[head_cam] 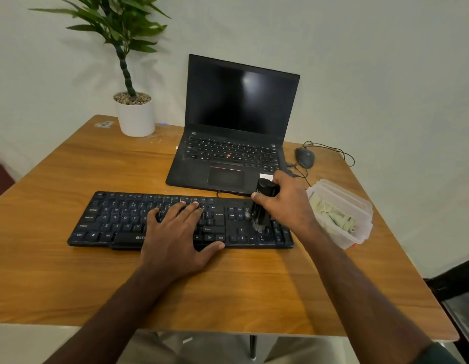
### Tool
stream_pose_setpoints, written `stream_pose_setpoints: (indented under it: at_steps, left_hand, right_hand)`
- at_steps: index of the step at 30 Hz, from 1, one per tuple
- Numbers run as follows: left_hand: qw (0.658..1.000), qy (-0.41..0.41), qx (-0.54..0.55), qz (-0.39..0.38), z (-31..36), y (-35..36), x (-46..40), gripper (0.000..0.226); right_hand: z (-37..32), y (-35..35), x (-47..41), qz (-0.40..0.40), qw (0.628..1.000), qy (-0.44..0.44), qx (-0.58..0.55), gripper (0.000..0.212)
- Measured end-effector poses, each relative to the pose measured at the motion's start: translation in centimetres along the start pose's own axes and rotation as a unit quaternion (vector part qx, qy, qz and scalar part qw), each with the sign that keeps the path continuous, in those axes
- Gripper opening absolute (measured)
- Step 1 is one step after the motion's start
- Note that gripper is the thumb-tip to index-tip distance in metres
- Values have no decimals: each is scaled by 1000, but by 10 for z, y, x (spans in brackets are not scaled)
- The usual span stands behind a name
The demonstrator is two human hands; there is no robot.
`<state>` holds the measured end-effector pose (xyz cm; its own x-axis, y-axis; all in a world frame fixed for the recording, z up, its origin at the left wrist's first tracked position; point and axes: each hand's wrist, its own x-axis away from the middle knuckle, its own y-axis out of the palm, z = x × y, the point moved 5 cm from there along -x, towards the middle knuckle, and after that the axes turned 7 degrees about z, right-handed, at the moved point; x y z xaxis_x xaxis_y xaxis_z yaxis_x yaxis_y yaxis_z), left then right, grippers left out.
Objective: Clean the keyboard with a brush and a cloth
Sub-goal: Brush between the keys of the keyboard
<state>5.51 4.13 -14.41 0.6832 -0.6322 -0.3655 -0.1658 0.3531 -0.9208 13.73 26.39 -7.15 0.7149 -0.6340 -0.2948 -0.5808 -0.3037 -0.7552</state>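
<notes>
A black keyboard [117,219] lies across the middle of the wooden table [70,279]. My left hand [177,237] rests flat on the keys near its centre, fingers straight. My right hand [288,203] grips a black brush [262,206] by its round handle. The brush stands upright with its bristles down on the keys between the arrow block and the number pad. A pale green cloth [333,214] lies crumpled inside a clear plastic container [359,206] just right of the keyboard.
An open black laptop [236,127] stands behind the keyboard. A wired mouse [305,156] lies to the laptop's right. A potted plant [135,111] occupies the back left corner. The table's right edge runs close to the container.
</notes>
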Motion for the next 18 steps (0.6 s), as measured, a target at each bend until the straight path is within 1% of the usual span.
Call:
stream_pose_setpoints:
  at_steps: [2, 3, 4, 6, 8, 10, 12, 15, 18]
  left_hand:
    - [1000, 1, -1, -1, 0, 0, 0, 104]
    - [1000, 2, -1, -1, 1, -1, 0, 103]
    - [1000, 1, -2, -1, 1, -1, 1, 103]
    - [1000, 0, -5, -3, 1, -2, 0, 103]
    - [1000, 1, -6, -3, 2, -3, 0, 104]
    - [1000, 2, -5, -3, 1, -2, 1, 104]
    - [1000, 1, -3, -2, 1, -2, 1, 104]
    - [1000, -2, -7, -1, 1, -1, 0, 103]
    - [1000, -2, -7, 4, 1, -1, 0, 102]
  right_hand:
    - [4, -3, 0, -46, 998, 25, -25, 32]
    - [8, -6, -2, -55, 996, 44, -56, 32]
    - [12, -9, -5, -44, 993, 65, -87, 32]
    - [16, -17, -10, 15, 987, 95, -130, 32]
    - [12, -18, -10, 69, 989, 77, -109, 30]
    - [3, -13, -2, 88, 994, 39, -61, 31]
    - [-6, -9, 8, 84, 996, 6, -23, 31]
    - [-13, -5, 20, 50, 998, -34, 24, 33]
    - [-14, -9, 35, 19, 998, -47, 25, 32]
